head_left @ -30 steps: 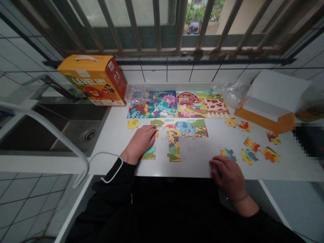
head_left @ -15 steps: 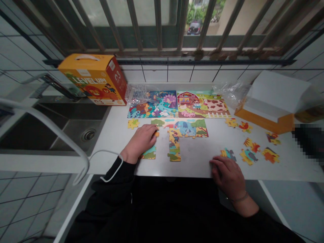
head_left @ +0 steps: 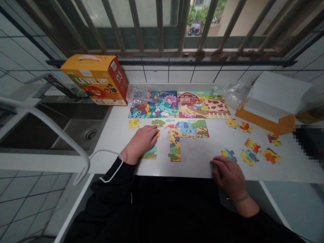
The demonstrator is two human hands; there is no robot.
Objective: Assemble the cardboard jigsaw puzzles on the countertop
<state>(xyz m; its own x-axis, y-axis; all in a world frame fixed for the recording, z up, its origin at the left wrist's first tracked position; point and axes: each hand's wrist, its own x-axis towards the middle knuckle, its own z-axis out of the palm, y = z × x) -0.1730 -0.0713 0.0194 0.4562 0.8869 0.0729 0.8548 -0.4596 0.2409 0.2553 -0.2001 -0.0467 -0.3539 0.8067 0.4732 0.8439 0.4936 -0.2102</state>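
Observation:
My left hand point(head_left: 140, 142) lies palm down on the white counter point(head_left: 197, 157), fingers together over puzzle pieces at the left end of a partly built puzzle point(head_left: 186, 130); what its fingertips pinch is hidden. A green-blue piece point(head_left: 150, 153) sticks out under its heel. My right hand point(head_left: 227, 175) rests at the counter's front edge, fingers curled, just short of a loose piece point(head_left: 228, 154). Two finished puzzles, an underwater one point(head_left: 154, 105) and a farm one point(head_left: 202, 105), lie behind.
Several loose pieces point(head_left: 253, 150) lie scattered to the right. An orange puzzle box point(head_left: 97, 79) stands at the back left beside a steel sink point(head_left: 50, 130) with a tap. An open white and orange box point(head_left: 274, 101) and clear plastic bags point(head_left: 231, 92) sit at the back right.
Almost nothing has moved; my left fingertips have crept slightly right along the puzzle's left edge. The right hand stays where it was.

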